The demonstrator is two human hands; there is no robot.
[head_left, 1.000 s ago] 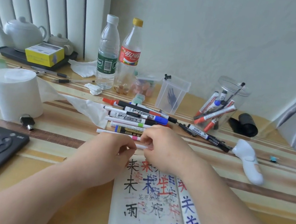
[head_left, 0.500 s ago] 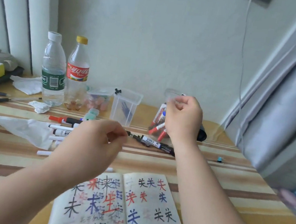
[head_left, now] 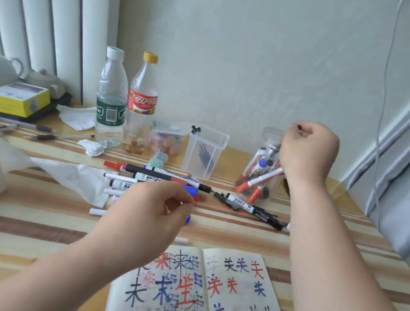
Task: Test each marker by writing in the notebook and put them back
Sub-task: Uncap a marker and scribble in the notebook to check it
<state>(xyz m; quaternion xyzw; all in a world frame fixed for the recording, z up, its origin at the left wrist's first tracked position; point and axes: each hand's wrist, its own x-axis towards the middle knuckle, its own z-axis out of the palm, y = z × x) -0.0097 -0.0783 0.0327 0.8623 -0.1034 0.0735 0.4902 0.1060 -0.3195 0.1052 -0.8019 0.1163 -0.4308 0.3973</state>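
Nearest you, at 6 o'clock on the striped table, the notebook lies open and flat, both pages crowded with brush-like characters in black, blue and red, some faded to grey or pink; your left hand hovers just past its top left corner, at 11 o'clock from the pages, fingers curled in with thumb and forefinger pinched together on a small blue piece; beyond that hand, at 12 o'clock from it, the loose markers lie heaped side by side, white barrels with red, black and blue ends; a black marker with a white label lies apart at 2 o'clock from it; farther, at 1 o'clock from the notebook, the clear jar holds red- and blue-capped markers leaning at angles; your right hand is raised at its mouth, fingers curled tight around a slim marker whose grey end points down into the jar.
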